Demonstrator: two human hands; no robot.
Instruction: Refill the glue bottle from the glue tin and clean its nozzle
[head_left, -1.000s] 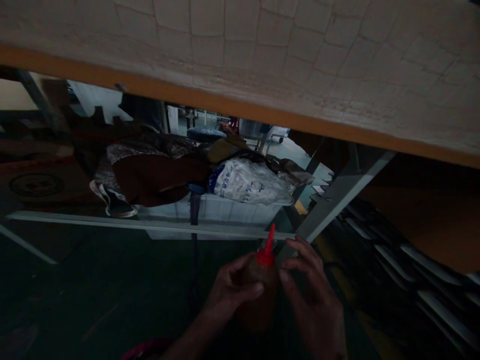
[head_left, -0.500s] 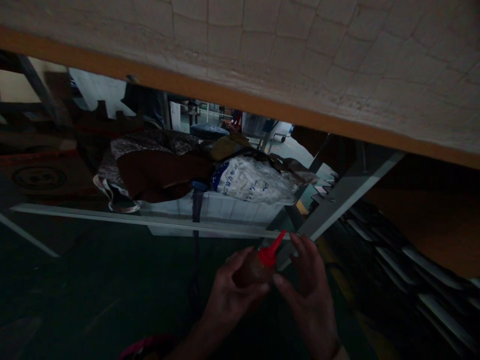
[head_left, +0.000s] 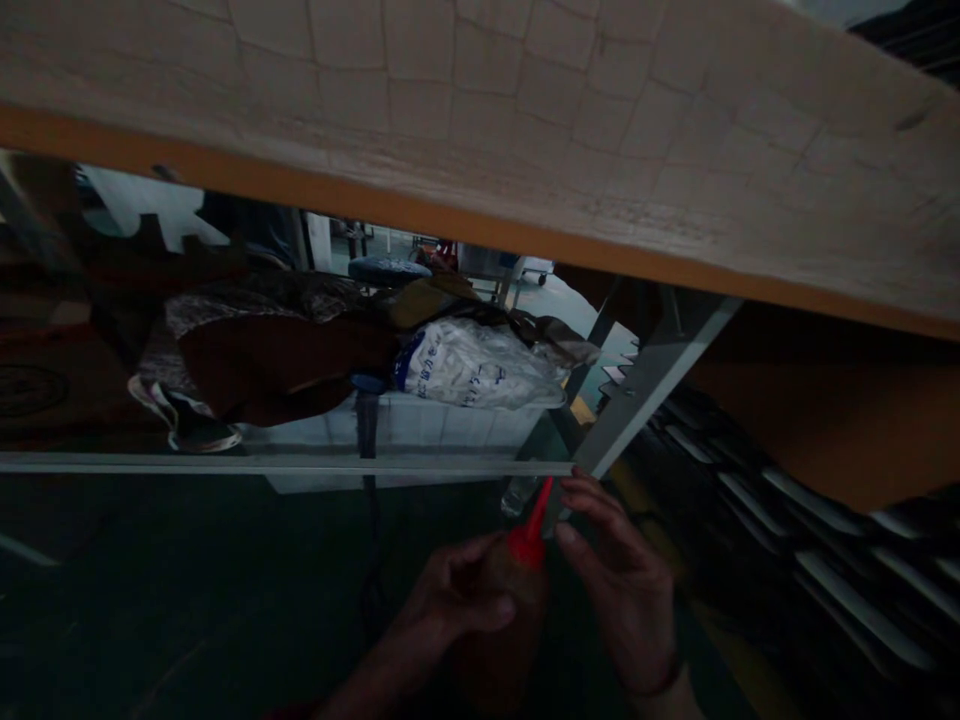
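A squeeze bottle point(head_left: 510, 620) with a brownish body and a red pointed nozzle point(head_left: 531, 535) stands nearly upright, low in the picture. My left hand point(head_left: 457, 600) is closed around its upper body, thumb across the near side. Just right of the nozzle is my right hand point(head_left: 619, 580), its fingers apart and curved, holding nothing that I can see. The lower part of the bottle fades into shadow.
Above is a table top point(head_left: 465, 120) with an orange-brown edge. Its grey metal frame point(head_left: 652, 390) crosses ahead. Beneath lie a white plastic bag point(head_left: 480, 365), brown cloth point(head_left: 285, 360) and a white bin point(head_left: 442, 425). Dark stacked pieces point(head_left: 810, 540) fill the right side.
The bottle has turned more upright and sunk a little, showing more of its body. My right hand has moved slightly away from it. The view has shifted to the right.
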